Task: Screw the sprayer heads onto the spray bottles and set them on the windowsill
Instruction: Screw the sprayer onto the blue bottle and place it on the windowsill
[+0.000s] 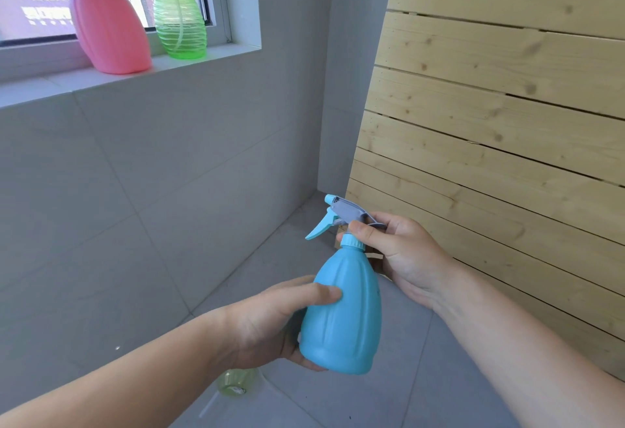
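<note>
Left hand [267, 322] grips the blue bottle [345, 326], right hand [406, 258] holds its sprayer head [345, 211].

The blue bottle [341, 319] is smooth opaque plastic with a soft satin sheen, as is the pink bottle [110, 28], while the green bottle [179, 14] is ribbed, translucent, glossy plastic. The wall tiles [135, 173] look matt grey, and the slatted panel [507, 106] is bare, knotty, unvarnished wood.
</note>
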